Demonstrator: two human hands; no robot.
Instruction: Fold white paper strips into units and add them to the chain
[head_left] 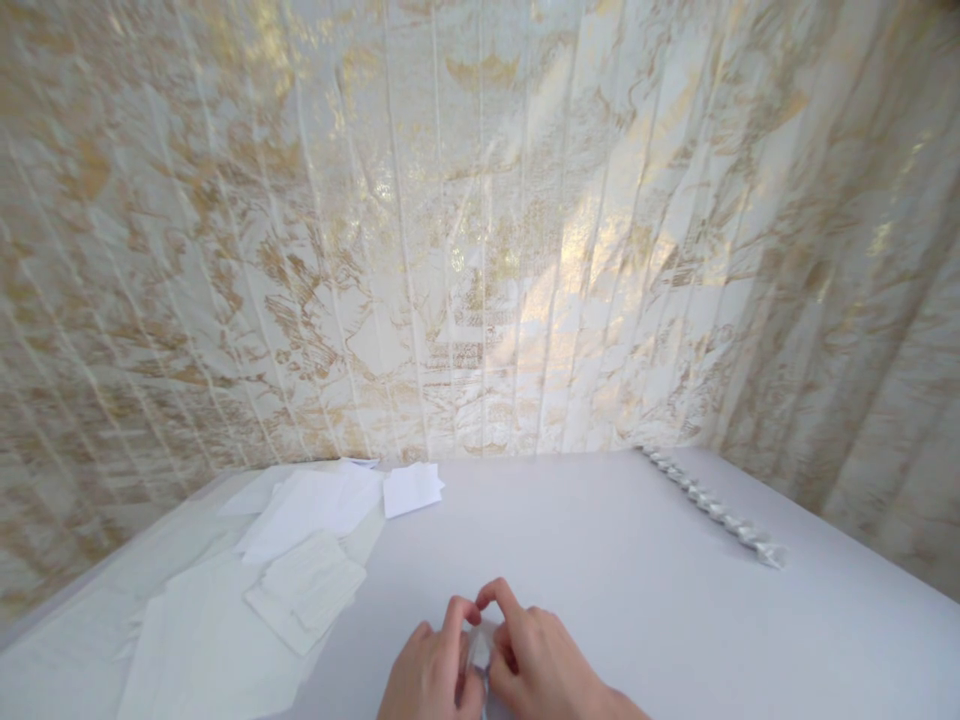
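Note:
At the bottom middle, my left hand [436,662] and my right hand [538,655] are closed around one small, pale folded piece of paper [481,655]. The index fingertips meet above it, and my thumbs are close together lower down. Most of the piece is hidden by my fingers, so its full shape cannot be made out. It looks whitish grey with a slight sheen.
At left lie sheets of white paper [315,505], a stack of smaller pieces [306,590] and larger pale sheets [210,640]. A small white stack [412,488] lies farther back. On the right, a silvery zigzag chain [712,507] reaches toward the patterned curtain [480,250].

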